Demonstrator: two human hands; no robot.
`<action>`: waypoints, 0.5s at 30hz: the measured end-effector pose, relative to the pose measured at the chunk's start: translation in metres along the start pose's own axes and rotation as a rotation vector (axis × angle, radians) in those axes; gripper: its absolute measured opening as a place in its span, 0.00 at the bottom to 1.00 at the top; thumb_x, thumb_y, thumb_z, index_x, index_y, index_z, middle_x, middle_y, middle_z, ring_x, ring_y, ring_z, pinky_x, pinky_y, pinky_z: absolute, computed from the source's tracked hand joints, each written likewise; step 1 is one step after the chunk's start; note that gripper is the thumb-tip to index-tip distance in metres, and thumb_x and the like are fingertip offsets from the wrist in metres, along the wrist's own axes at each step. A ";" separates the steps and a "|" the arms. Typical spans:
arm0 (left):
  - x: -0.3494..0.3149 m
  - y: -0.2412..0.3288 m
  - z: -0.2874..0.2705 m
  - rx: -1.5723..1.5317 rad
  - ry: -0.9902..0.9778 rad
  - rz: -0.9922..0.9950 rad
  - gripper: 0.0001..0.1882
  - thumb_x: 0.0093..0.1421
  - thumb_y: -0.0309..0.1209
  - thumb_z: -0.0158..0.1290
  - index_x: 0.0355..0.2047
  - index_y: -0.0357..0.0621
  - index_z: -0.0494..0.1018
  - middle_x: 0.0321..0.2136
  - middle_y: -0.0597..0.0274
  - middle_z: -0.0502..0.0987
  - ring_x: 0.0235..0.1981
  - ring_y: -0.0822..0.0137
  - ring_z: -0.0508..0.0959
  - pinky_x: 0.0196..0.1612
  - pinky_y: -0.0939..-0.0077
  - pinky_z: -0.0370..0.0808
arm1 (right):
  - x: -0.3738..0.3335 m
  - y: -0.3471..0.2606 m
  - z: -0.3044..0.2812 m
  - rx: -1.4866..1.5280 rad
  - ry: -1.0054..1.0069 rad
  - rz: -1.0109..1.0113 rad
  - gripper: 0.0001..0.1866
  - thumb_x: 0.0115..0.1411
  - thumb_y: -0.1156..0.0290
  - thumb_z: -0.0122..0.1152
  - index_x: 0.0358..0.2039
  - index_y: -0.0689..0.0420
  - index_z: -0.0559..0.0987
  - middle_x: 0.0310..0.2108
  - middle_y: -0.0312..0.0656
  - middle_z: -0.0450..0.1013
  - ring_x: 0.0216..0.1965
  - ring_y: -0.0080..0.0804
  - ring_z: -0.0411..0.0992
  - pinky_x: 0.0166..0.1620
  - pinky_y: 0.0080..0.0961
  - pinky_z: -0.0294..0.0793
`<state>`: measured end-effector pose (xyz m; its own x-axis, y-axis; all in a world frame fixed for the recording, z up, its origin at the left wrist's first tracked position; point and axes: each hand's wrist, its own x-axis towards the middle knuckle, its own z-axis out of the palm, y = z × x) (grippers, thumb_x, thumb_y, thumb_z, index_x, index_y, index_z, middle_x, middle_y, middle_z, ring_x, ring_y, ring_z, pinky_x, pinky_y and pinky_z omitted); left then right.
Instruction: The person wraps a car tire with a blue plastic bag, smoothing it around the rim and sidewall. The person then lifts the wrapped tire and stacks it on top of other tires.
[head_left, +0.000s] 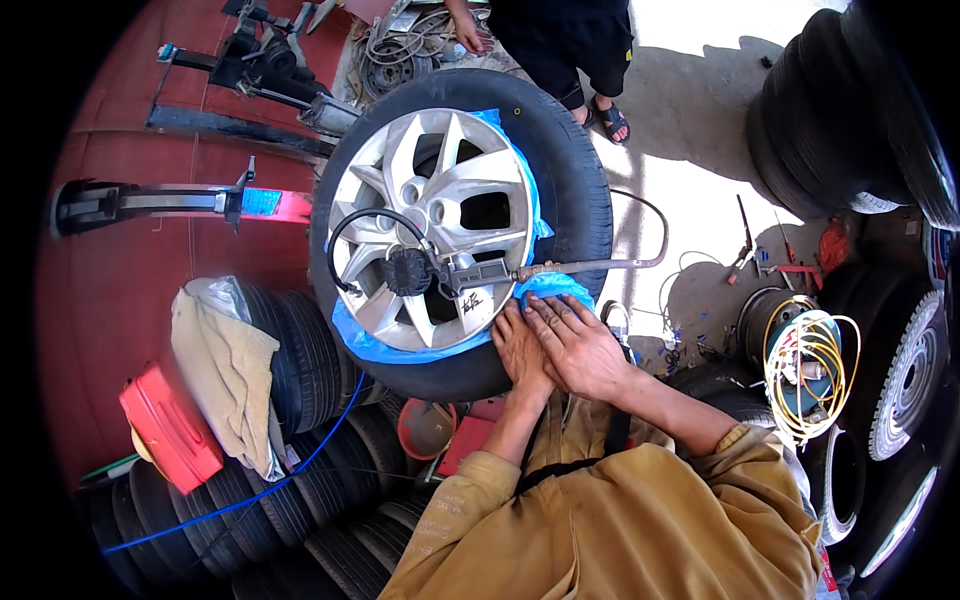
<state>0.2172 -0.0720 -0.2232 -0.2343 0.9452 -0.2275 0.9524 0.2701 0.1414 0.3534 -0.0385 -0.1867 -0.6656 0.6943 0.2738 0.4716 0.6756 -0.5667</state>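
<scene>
at far left a red box [170,428] sits beside a beige cloth [228,372] draped over stacked tyres [300,470]. in the middle a wheel [460,230] with a silver rim lies flat, blue plastic [400,350] tucked round the rim, an air gauge [440,272] with its hose resting across the spokes. the left hand [522,350] lies flat, fingers released, on the tyre's near edge; the right hand [580,345] overlaps it, also flat and grasping nothing. at right, coiled yellow wire [810,365]
</scene>
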 end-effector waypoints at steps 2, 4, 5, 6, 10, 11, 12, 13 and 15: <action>-0.002 -0.001 -0.013 -0.062 0.005 0.103 0.34 0.64 0.39 0.48 0.67 0.36 0.56 0.63 0.43 0.59 0.65 0.44 0.57 0.67 0.51 0.53 | 0.019 0.021 0.007 0.040 -0.010 -0.047 0.33 0.56 0.64 0.58 0.59 0.70 0.68 0.57 0.58 0.71 0.59 0.49 0.69 0.65 0.41 0.60; -0.005 -0.014 -0.022 -0.262 0.073 0.215 0.34 0.63 0.37 0.51 0.66 0.32 0.57 0.66 0.42 0.57 0.67 0.44 0.57 0.70 0.53 0.51 | 0.032 0.022 0.009 -0.043 -0.071 -0.039 0.30 0.58 0.62 0.56 0.57 0.70 0.71 0.54 0.58 0.73 0.57 0.48 0.71 0.64 0.40 0.62; -0.012 -0.026 -0.023 -0.276 0.089 0.243 0.35 0.62 0.34 0.52 0.66 0.32 0.56 0.66 0.41 0.58 0.67 0.44 0.59 0.69 0.54 0.53 | 0.040 0.022 0.009 -0.085 -0.054 -0.045 0.27 0.59 0.62 0.54 0.53 0.69 0.74 0.51 0.57 0.74 0.55 0.46 0.72 0.62 0.38 0.64; -0.020 -0.037 -0.023 -0.290 0.095 0.279 0.35 0.62 0.31 0.54 0.66 0.31 0.55 0.65 0.40 0.59 0.66 0.44 0.61 0.69 0.54 0.55 | 0.045 0.023 0.013 -0.150 -0.060 -0.036 0.26 0.59 0.63 0.54 0.53 0.69 0.75 0.51 0.57 0.75 0.54 0.46 0.72 0.61 0.38 0.64; -0.019 -0.038 -0.025 -0.357 0.117 0.339 0.38 0.61 0.32 0.56 0.67 0.32 0.53 0.65 0.39 0.61 0.65 0.43 0.63 0.68 0.52 0.56 | 0.043 0.025 0.026 -0.145 -0.077 -0.001 0.24 0.58 0.66 0.55 0.52 0.66 0.76 0.52 0.53 0.74 0.55 0.46 0.72 0.62 0.38 0.65; -0.012 -0.039 -0.026 -0.386 0.080 0.329 0.40 0.60 0.33 0.56 0.68 0.33 0.52 0.65 0.38 0.60 0.65 0.43 0.62 0.68 0.52 0.56 | 0.037 0.021 0.016 -0.129 0.007 -0.028 0.24 0.57 0.68 0.57 0.52 0.66 0.76 0.53 0.53 0.74 0.57 0.46 0.70 0.63 0.40 0.64; -0.004 -0.036 -0.028 -0.329 0.064 0.338 0.40 0.60 0.34 0.56 0.68 0.33 0.52 0.65 0.38 0.59 0.65 0.43 0.62 0.68 0.51 0.56 | 0.022 0.014 0.006 -0.111 0.091 -0.054 0.24 0.56 0.69 0.58 0.52 0.65 0.75 0.54 0.52 0.73 0.58 0.46 0.69 0.64 0.41 0.63; 0.002 -0.030 -0.029 -0.277 0.044 0.345 0.41 0.60 0.34 0.55 0.68 0.33 0.51 0.66 0.38 0.59 0.65 0.42 0.61 0.68 0.51 0.56 | 0.002 0.010 0.000 -0.037 0.078 -0.021 0.25 0.54 0.71 0.61 0.53 0.66 0.75 0.56 0.52 0.71 0.60 0.47 0.68 0.66 0.45 0.60; 0.004 -0.014 -0.023 -0.158 0.020 0.284 0.41 0.60 0.36 0.54 0.68 0.33 0.51 0.66 0.39 0.58 0.67 0.43 0.59 0.68 0.50 0.54 | -0.023 -0.002 -0.007 -0.077 0.069 0.028 0.29 0.53 0.69 0.62 0.56 0.66 0.73 0.58 0.53 0.70 0.61 0.48 0.67 0.67 0.46 0.59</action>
<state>0.1983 -0.0675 -0.2041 0.0312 0.9898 -0.1387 0.9387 0.0187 0.3443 0.3723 -0.0542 -0.1865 -0.6109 0.7272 0.3131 0.5344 0.6706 -0.5145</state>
